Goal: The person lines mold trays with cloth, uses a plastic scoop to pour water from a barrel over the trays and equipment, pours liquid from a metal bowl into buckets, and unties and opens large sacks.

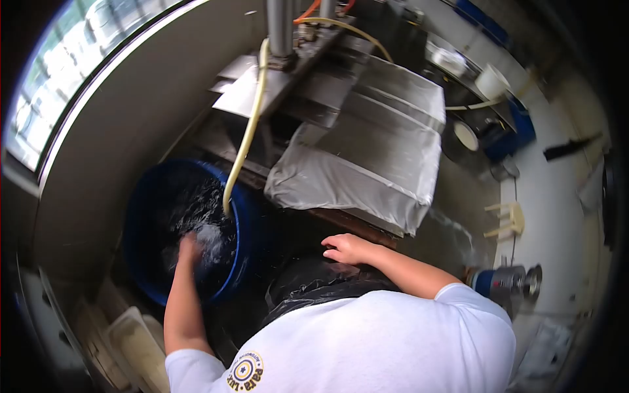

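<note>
My left hand [189, 247] reaches down into a blue barrel [238, 252], at the surface of churning water [203, 209]. Its fingers are hidden by blur and splashing. A pale yellow hose [250, 131] hangs from above, its lower end over the barrel's right side. My right hand [345, 249] is held in front of my dark apron [327, 281], with its fingers partly curled and slightly apart, nothing visible in them. Beyond it stands a cloth-lined metal tray [386, 154].
Metal press-like equipment [282, 39] stands behind the barrel. Pale plastic containers [137, 344] are at the lower left. To the right are a small cream stool [508, 219], a metal and blue machine [504, 281] and a wet floor [452, 196].
</note>
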Tool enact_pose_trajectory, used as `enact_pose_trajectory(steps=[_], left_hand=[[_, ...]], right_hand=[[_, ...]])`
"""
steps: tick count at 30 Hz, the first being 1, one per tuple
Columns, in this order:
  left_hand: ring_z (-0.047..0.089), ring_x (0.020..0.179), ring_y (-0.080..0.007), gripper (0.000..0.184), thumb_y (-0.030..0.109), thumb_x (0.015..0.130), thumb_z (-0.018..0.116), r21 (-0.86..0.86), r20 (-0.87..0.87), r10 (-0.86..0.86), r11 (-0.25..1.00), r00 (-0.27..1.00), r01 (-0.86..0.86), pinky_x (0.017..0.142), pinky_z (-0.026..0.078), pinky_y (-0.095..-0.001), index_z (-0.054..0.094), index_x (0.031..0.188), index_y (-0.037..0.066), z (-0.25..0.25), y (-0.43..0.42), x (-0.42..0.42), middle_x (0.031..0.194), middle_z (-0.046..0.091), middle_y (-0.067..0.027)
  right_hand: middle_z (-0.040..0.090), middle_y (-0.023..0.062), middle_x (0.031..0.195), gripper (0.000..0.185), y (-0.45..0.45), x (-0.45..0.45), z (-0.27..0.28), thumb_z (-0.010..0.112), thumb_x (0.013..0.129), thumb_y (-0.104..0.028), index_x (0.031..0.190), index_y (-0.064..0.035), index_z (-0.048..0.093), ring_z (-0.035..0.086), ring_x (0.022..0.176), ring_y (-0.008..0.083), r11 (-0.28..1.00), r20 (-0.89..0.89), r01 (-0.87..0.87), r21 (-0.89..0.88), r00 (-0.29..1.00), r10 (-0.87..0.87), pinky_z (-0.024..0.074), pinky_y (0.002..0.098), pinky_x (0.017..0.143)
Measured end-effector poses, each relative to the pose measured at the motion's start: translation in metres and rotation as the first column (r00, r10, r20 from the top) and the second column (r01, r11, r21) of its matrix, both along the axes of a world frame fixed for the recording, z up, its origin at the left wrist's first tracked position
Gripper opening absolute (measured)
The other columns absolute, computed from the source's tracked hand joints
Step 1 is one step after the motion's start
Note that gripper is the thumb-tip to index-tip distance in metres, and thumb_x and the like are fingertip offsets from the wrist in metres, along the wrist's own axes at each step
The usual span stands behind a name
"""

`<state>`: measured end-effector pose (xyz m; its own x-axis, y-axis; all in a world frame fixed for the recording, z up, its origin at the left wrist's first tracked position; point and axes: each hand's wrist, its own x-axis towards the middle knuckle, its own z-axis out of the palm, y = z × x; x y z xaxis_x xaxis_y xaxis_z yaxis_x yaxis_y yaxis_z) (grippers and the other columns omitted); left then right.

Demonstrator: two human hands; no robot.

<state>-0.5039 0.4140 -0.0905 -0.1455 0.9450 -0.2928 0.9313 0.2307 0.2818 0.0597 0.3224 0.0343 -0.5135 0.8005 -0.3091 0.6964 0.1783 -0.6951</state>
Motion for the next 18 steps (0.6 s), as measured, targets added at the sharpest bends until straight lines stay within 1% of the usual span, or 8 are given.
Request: enact_pose_trajectory(steps=[1, 3, 5, 6, 11, 13, 15, 18], left_hand=[[0.065, 0.113, -0.0433, 0.046, 0.030, 0.083, 0.076, 0.213, 0.040, -0.053, 0.976, 0.998, 0.043, 0.097, 0.050, -0.0484, 0.067, 0.120, 0.003, -0.008, -0.004, -0.001, 0.118, 0.067, -0.0286], [0.065, 0.112, -0.0431, 0.042, 0.030, 0.085, 0.075, 0.016, 0.238, 0.119, 0.992, 0.964, -0.126, 0.093, 0.051, -0.0501, 0.068, 0.113, 0.000, 0.031, -0.006, 0.019, 0.117, 0.067, -0.0293], [0.067, 0.104, -0.0440, 0.041, 0.029, 0.084, 0.075, 0.215, 0.213, 0.085, 0.968, 0.973, -0.131, 0.089, 0.052, -0.0477, 0.068, 0.112, -0.001, 0.013, -0.009, 0.013, 0.109, 0.070, -0.0274], [0.069, 0.101, -0.0430, 0.039, 0.027, 0.086, 0.074, 0.206, 0.227, 0.078, 0.970, 0.971, -0.127, 0.087, 0.053, -0.0467, 0.068, 0.112, -0.001, 0.021, -0.012, 0.016, 0.106, 0.071, -0.0258], [0.072, 0.085, -0.0280, 0.021, 0.013, 0.095, 0.071, 0.290, 0.509, -0.048, 0.950, 0.859, -0.118, 0.077, 0.054, -0.0375, 0.066, 0.106, -0.003, 0.163, -0.040, 0.089, 0.091, 0.073, -0.0183], [0.070, 0.079, -0.0224, 0.020, 0.013, 0.096, 0.072, 0.410, 0.391, -0.141, 0.911, 0.910, -0.035, 0.072, 0.053, -0.0359, 0.064, 0.104, -0.004, 0.220, -0.035, 0.110, 0.087, 0.072, -0.0169], [0.072, 0.079, -0.0291, 0.021, 0.014, 0.096, 0.071, 0.481, 0.249, -0.191, 0.875, 0.949, 0.050, 0.073, 0.054, -0.0394, 0.063, 0.105, -0.003, 0.284, -0.030, 0.143, 0.089, 0.072, -0.0195], [0.072, 0.089, -0.0410, 0.025, 0.016, 0.096, 0.070, 0.612, 0.037, -0.260, 0.769, 0.965, 0.183, 0.077, 0.055, -0.0449, 0.061, 0.112, -0.002, 0.359, -0.022, 0.217, 0.096, 0.072, -0.0236]], right_hand=[[0.070, 0.0226, 0.117, 0.044, -0.001, 0.000, -0.001, 0.066, 0.096, -0.033, 0.127, -0.0018, 0.064, 0.067, 0.110, 0.0392, 1.000, 0.001, -0.006, 0.012, 1.000, 0.006, 0.0531, 0.0463, 0.097], [0.070, 0.0231, 0.118, 0.043, -0.004, 0.001, -0.003, 0.065, 0.096, -0.032, 0.127, -0.0015, 0.064, 0.066, 0.111, 0.0397, 0.998, -0.004, 0.048, 0.035, 0.999, -0.048, 0.0528, 0.0467, 0.097], [0.070, 0.0230, 0.118, 0.043, -0.003, 0.004, -0.003, 0.065, 0.096, -0.031, 0.126, -0.0009, 0.065, 0.066, 0.111, 0.0397, 0.997, 0.011, 0.044, 0.065, 0.999, -0.045, 0.0530, 0.0468, 0.097], [0.070, 0.0230, 0.118, 0.042, -0.003, 0.007, -0.002, 0.065, 0.096, -0.030, 0.125, 0.0005, 0.065, 0.066, 0.110, 0.0400, 0.994, -0.011, 0.068, 0.087, 0.998, -0.067, 0.0531, 0.0469, 0.097], [0.071, 0.0219, 0.114, 0.039, 0.004, 0.024, 0.014, 0.063, 0.095, -0.030, 0.120, -0.0003, 0.067, 0.067, 0.109, 0.0407, 0.945, -0.129, 0.261, 0.196, 0.962, -0.240, 0.0530, 0.0479, 0.096], [0.072, 0.0214, 0.108, 0.036, 0.014, 0.032, 0.021, 0.063, 0.095, -0.029, 0.117, -0.0010, 0.068, 0.069, 0.104, 0.0397, 0.901, -0.233, 0.362, 0.238, 0.922, -0.308, 0.0542, 0.0463, 0.091], [0.073, 0.0210, 0.101, 0.031, 0.027, 0.036, 0.033, 0.065, 0.095, -0.026, 0.114, -0.0016, 0.068, 0.071, 0.095, 0.0369, 0.842, -0.374, 0.495, 0.212, 0.837, -0.398, 0.0548, 0.0436, 0.083], [0.072, 0.0179, 0.095, 0.030, 0.065, 0.045, 0.043, 0.068, 0.094, -0.025, 0.114, -0.0016, 0.067, 0.071, 0.090, 0.0315, 0.774, -0.557, 0.589, 0.235, 0.734, -0.389, 0.0548, 0.0414, 0.081]])
